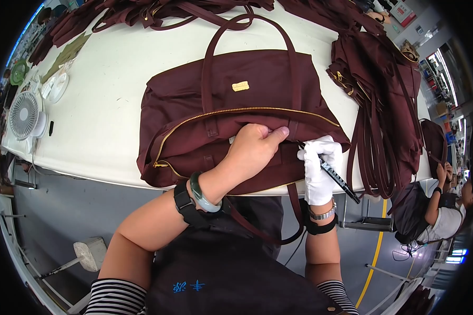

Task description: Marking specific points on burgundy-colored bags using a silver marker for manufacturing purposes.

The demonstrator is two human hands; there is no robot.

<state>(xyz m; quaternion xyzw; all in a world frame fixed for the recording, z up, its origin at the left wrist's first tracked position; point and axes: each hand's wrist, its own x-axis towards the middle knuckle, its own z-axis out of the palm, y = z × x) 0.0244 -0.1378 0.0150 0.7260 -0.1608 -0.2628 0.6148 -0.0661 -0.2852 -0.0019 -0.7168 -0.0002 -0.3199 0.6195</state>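
A burgundy fabric handbag (260, 94) lies before me at the table's front edge, its gold zip (236, 110) undone and its mouth spread towards me. My left hand (256, 145), bare, is in the mouth, with fingers curled and thumb pressed against the lining near a strap end; the fingertips are hidden. Just to its right, my right hand (321, 165) wears a white glove and holds a black marker pen (339, 181). The pen's tip end points into the bag beside the lining. One handle (248, 19) arches over the far side; another hangs below the edge.
More burgundy bags (378, 98) are heaped on the right, with long straps trailing. Others (181, 12) lie along the far edge. A small white fan (23, 114) stands on the white-covered table (94, 114) at left. A person (441, 212) works at far right.
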